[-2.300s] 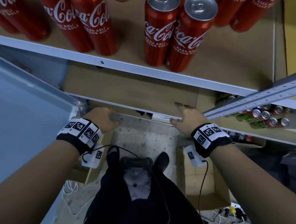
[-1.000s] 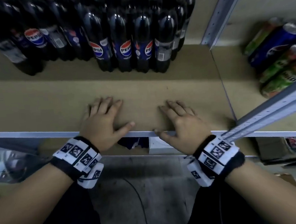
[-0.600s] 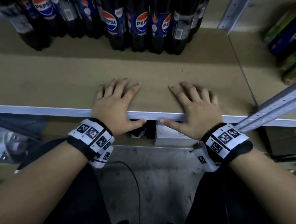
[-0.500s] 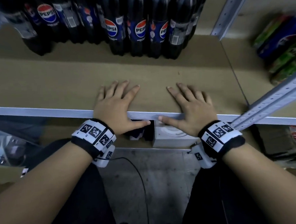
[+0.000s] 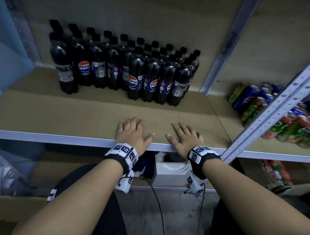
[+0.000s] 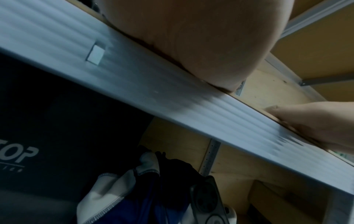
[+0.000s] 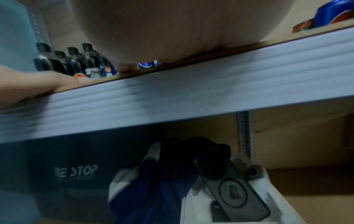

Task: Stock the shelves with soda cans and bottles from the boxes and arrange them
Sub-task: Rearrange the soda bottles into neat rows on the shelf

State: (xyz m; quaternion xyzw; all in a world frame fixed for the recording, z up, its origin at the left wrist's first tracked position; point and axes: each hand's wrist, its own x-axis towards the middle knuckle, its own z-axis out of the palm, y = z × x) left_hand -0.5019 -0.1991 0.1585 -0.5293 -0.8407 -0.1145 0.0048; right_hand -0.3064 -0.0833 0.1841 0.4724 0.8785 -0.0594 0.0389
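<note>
Several dark Pepsi bottles (image 5: 129, 71) stand in rows at the back of the brown shelf board (image 5: 59, 112); their caps and labels also show in the right wrist view (image 7: 67, 60). My left hand (image 5: 133, 131) lies flat, palm down, on the shelf's front edge and holds nothing. My right hand (image 5: 185, 136) lies flat beside it, a short gap between the two thumbs. The wrist views show only the heels of my left hand (image 6: 191, 37) and right hand (image 7: 153, 30) on the white front rail (image 6: 172, 98). The fingers are hidden there.
Mixed green, red and blue cans (image 5: 277, 113) fill the shelf bay to the right, behind a perforated grey upright (image 5: 270, 121). On the lower shelf sit a white box (image 5: 172, 170) with a phone (image 7: 229, 189) in it, blue cloth (image 7: 149, 189) and a dark box (image 7: 76, 166).
Both hands left the lower shelf edge and now lie flat on the Pepsi shelf, where they have stayed. The head view has tilted up, showing the whole bottles.
</note>
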